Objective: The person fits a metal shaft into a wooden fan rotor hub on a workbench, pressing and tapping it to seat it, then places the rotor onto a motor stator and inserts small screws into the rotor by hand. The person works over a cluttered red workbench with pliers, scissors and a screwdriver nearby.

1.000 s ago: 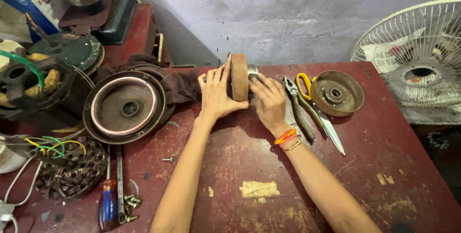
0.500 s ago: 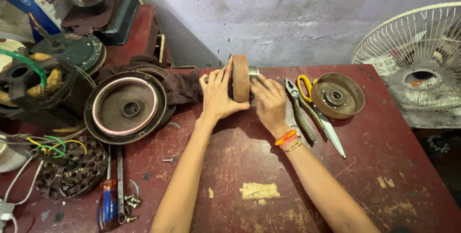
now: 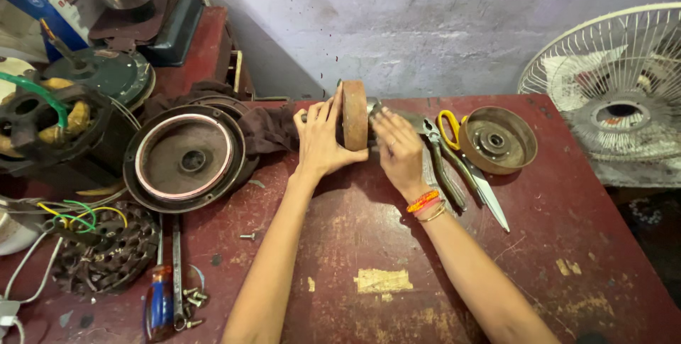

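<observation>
Even, soft daylight; faint shadows under forearms on desk; sharp focus; slight wide-angle bending at edges; no glare.

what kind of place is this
Probably a small fan repair workshop: a worn red metal workbench holds a copper-wound motor stator, grey pliers, and a white wire fan guard stands beside it.

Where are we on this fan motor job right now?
Done: the round housing cover and the small end bell lie apart on the red table. In hand: the left hand and right hand press the rusty rotor disc upright between them. Left: the pliers, scissors and loose screws lie untouched.
</observation>
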`<state>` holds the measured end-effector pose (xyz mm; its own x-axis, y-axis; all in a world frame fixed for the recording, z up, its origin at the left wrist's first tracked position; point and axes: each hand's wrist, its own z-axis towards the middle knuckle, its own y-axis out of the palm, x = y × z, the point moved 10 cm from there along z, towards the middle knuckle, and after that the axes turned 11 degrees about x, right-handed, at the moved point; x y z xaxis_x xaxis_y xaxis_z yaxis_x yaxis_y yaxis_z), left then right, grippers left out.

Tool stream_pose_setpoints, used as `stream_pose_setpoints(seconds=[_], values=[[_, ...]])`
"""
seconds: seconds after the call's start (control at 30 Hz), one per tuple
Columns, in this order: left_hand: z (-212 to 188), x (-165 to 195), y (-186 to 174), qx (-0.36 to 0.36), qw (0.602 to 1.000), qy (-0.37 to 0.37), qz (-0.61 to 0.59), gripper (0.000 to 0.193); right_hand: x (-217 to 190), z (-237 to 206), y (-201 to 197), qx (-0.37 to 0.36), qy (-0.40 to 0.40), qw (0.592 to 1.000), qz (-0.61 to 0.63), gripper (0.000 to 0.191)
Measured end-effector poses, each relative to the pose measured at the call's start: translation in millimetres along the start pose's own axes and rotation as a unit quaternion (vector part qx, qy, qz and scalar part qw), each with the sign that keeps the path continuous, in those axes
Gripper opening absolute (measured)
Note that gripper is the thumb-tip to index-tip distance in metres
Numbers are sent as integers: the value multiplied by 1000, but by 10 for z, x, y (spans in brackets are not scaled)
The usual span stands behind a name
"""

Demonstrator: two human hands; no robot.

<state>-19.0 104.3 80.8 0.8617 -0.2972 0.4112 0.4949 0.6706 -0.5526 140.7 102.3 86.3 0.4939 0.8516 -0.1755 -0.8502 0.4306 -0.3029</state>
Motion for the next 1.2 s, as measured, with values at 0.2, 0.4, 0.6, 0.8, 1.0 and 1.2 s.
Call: stream_pose_setpoints(seconds=[0.2,0.4,0.6,0.8,1.0,1.2], values=[[12,7,-25,6,1000,-3,-8,141,83,-38,-36,10,38,999,29,41],[10,47,-66,28,999,20,-17,141,137,-25,-67,24,69,997,17,44],[-1,-24,11,-16,1000,-8,-25,137,263,-43,-183,57,105,992,41,36],[-17,-46,0,16,997,4,-73,129,783,-282,-196,84,334,936,72,28],[-145,-248,105,11,987,-13,-162,113,747,-380,61,-1,257,959,119,26],[-235,-609,356,150,829,-177,-509,120,1130,-665,310,9,387,880,276,27]])
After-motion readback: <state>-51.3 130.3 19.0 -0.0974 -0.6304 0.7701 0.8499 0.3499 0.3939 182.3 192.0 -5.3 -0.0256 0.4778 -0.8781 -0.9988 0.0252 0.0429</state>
